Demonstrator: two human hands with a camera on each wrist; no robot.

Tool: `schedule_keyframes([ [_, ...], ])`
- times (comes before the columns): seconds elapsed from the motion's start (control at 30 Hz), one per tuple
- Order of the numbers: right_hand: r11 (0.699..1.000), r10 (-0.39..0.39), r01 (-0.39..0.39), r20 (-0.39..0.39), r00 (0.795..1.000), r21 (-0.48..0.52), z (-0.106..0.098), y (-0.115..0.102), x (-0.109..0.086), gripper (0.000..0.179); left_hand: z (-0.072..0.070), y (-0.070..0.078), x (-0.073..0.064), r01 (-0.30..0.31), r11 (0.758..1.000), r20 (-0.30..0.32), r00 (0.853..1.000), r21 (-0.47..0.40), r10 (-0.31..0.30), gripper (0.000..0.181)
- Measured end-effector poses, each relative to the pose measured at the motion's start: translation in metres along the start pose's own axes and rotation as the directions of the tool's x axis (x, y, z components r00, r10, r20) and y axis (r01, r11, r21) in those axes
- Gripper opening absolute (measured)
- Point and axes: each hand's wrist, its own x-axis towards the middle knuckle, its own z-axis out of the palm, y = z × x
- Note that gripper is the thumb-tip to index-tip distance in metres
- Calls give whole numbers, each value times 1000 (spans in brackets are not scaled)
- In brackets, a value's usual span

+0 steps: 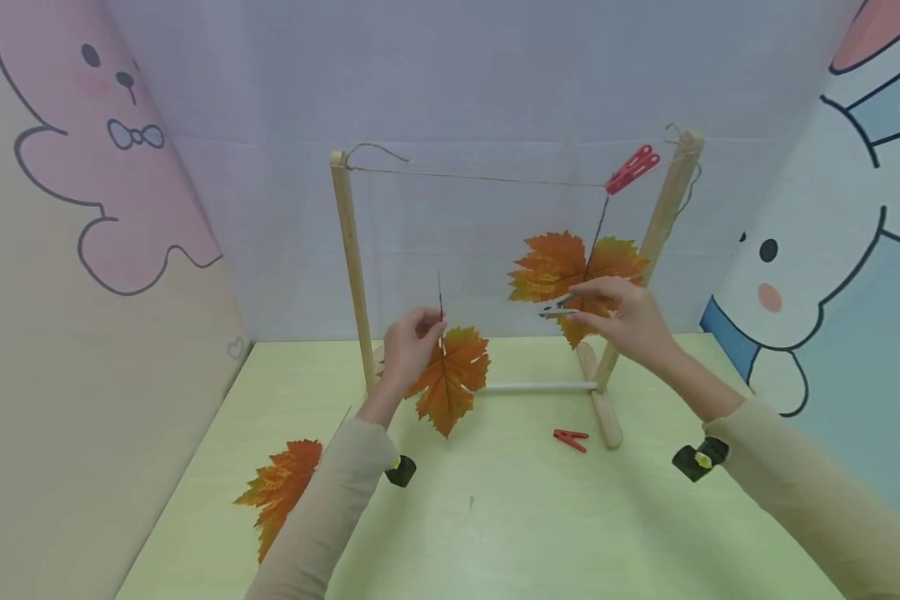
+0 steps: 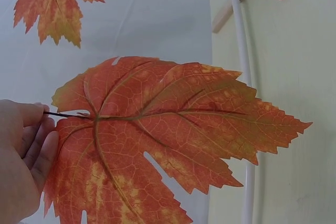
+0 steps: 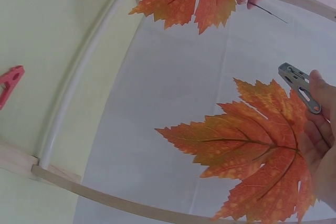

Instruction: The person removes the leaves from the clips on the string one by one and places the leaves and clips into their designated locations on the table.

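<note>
Well, farthest left, below and outward of the left grip, an orange leaf (image 1: pixel 281 487) lies on the pale green table (image 1: pixel 510 517), partly hidden by the left sleeve (image 1: pixel 337 496). Behind and just left of the left hand (image 1: pixel 409 346) stands the left post (image 1: pixel 352 267), with a string (image 1: pixel 472 176) tied near its top, well above the grip. The left hand pinches the dark stem of the held leaf (image 1: pixel 453 379) between thumb and finger; the stem's tip sticks up above the grip, apart from the string, and the blade hangs below and to the right of it. Past that blade a white rod (image 1: pixel 536 387) runs low, and a loose red peg (image 1: pixel 569 435) lies on the table below the right grip. The right hand (image 1: pixel 630 321) pinches a grey peg (image 1: pixel 558 312) at one end, the other end pointing left. Behind this grip is the hanging leaf (image 1: pixel 555 265), partly covered by the hand; its stem rises to an upper red peg (image 1: pixel 632 170) on the string, above the right hand. Farthest right, behind that hand, the right post (image 1: pixel 663 200) slants upward, the string tied at its top
</note>
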Motion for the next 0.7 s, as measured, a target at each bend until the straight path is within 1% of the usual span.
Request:
schedule_keyframes([
  [0.2, 999, 48, -48, 27, 998, 7, 11, 6, -17, 34, -5, -12, -6, -5, 1000, -4, 1000, 25, 5, 12],
  [0.33, 996, 88, -89, 48, 995, 26, 16, 10, -27, 34, -8, -18, -11, 16, 999, -1, 1000, 36, -16, 11],
  [0.47, 993, 105, -107, 49, 993, 48, 21, 12, -36, 32, -12, -22, -16, 33, 999, 13, 999, -1, -33, 13],
  [0.57, 993, 110, -112, 45, 993, 47, 25, 16, -43, 31, -16, -27, -19, 32, 999, 2, 999, -9, -32, 13],
  [0.63, 989, 139, -141, 51, 989, 40, 28, 18, -48, 32, -20, -31, -20, 33, 999, -10, 999, 1, -33, 12],
  [0.7, 984, 170, -172, 62, 984, 44, 30, 19, -52, 33, -24, -36, -22, 49, 999, -22, 999, 17, -49, 12],
])
